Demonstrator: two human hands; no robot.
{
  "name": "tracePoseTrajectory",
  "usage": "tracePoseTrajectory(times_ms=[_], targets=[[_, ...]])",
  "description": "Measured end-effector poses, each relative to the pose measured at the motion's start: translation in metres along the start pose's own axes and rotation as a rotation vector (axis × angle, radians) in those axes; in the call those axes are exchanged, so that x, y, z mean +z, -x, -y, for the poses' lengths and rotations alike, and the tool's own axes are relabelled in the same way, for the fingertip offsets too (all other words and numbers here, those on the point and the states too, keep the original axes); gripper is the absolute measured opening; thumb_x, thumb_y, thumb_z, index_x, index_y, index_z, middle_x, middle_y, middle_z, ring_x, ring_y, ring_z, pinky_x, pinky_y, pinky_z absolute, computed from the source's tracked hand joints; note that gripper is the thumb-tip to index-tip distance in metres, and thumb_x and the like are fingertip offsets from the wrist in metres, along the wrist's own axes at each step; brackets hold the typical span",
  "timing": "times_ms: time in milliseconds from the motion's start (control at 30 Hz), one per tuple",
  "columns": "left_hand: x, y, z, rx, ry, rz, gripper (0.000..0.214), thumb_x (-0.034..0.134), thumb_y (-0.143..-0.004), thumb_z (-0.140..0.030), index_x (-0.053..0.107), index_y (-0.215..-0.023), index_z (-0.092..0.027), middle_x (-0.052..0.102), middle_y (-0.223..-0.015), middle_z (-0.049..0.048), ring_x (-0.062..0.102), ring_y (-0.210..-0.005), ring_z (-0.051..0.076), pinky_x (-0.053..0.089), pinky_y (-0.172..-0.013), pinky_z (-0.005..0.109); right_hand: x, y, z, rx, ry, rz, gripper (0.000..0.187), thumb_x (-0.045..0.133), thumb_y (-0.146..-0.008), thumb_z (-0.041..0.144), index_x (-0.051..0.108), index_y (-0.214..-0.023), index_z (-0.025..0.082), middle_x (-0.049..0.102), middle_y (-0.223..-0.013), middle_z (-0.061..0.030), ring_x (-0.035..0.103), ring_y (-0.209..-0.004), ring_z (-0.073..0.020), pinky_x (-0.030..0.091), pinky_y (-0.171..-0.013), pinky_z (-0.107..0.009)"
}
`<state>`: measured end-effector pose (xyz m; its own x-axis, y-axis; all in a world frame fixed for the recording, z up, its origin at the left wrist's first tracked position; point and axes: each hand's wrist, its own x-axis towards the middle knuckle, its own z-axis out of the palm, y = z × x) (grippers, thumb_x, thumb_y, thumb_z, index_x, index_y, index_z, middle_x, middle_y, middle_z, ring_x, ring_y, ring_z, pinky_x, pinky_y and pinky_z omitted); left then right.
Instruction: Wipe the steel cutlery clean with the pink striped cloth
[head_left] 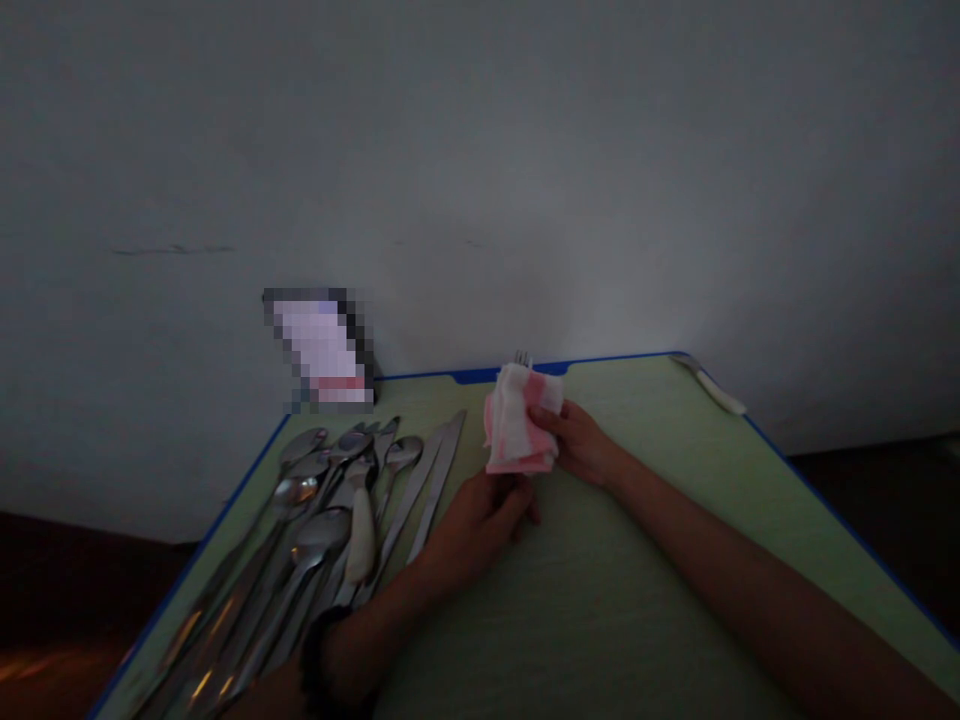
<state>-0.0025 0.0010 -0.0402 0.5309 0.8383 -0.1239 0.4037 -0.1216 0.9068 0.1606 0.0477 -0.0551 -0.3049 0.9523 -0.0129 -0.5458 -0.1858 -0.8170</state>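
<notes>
Now, right hand (589, 440): grip pinches cloth (510, 425), likely pressing it against fork (523, 357).
Fork: protruding above cloth.
Left hand (480, 525): curled below, perhaps steadying fork; grip contents unclear.
Cutlery (319, 535): table's (637, 580) left, presumably for reach.

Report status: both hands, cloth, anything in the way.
Right hand: fingers gripping pink-and-white cloth, fork tines poking out above. Left hand at cloth's lower edge, hold unclear. Cloth hides much of fork; loose cutlery by left forearm.

1. A blue-edged, pale green counter (600, 610).
2. Spoons (319, 532) and knives (442, 470) lie crowded along its left side, some overlapping.
3. A white-handled utensil (718, 389) lies at the far right corner.
4. A pixelated device (319, 340) leans at the far left.
</notes>
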Motion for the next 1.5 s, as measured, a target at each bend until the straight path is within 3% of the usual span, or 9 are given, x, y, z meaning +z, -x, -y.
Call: tracePoseTrajectory(times_ms=[400,667,1100,1233,1500], targets=[[0.0005,-0.0004,-0.0045,0.013,0.038,0.015,0.034,0.041,-0.087,-0.035,0.059,-0.066,-0.015,0.052,-0.054,-0.0022,0.046,-0.049,0.009,0.036,-0.05,0.02,0.0015,-0.0008,0.0007,-0.002,0.002,-0.032,0.028,0.072,-0.067,0.033,0.063,-0.084,0.014,0.067,-0.073,-0.0028,0.06,-0.063,-0.0123,0.047,-0.064,-0.025],[0.0014,0.001,-0.0048,0.004,0.09,0.036,0.035,0.041,-0.088,-0.04,0.063,-0.1,-0.016,0.066,-0.065,0.001,0.049,-0.05,0.01,0.038,-0.05,0.02,0.0018,-0.0006,0.0009,-0.007,-0.006,-0.022,0.025,0.071,-0.068,0.032,0.064,-0.085,0.014,0.067,-0.073,-0.0023,0.06,-0.063,-0.0111,0.047,-0.062,-0.023],[0.0009,-0.0013,-0.0061,-0.095,0.152,-0.024,0.037,0.044,-0.085,-0.046,0.061,-0.092,-0.013,0.065,-0.058,0.0009,0.048,-0.041,0.01,0.036,-0.042,0.019,0.0017,-0.0008,0.0016,-0.005,-0.022,-0.046,0.03,0.072,-0.066,0.033,0.064,-0.088,0.014,0.068,-0.079,-0.004,0.06,-0.066,-0.0132,0.048,-0.064,-0.025],[0.0015,-0.0011,-0.0058,-0.085,0.181,-0.048,0.033,0.046,-0.084,-0.044,0.058,-0.092,-0.014,0.064,-0.06,-0.0004,0.047,-0.04,0.008,0.035,-0.04,0.018,0.0017,-0.0005,0.0013,-0.013,-0.027,-0.04,0.032,0.072,-0.067,0.033,0.063,-0.091,0.014,0.068,-0.08,-0.0046,0.062,-0.07,-0.0143,0.048,-0.068,-0.027],[0.0007,-0.0007,-0.0087,-0.057,0.169,-0.029,0.029,0.044,-0.085,-0.04,0.058,-0.089,-0.015,0.065,-0.068,0.0014,0.048,-0.042,0.007,0.036,-0.041,0.017,0.0001,-0.0005,0.001,0.007,-0.015,-0.041,0.028,0.071,-0.068,0.034,0.063,-0.084,0.013,0.067,-0.073,-0.003,0.059,-0.061,-0.0117,0.047,-0.061,-0.023]])
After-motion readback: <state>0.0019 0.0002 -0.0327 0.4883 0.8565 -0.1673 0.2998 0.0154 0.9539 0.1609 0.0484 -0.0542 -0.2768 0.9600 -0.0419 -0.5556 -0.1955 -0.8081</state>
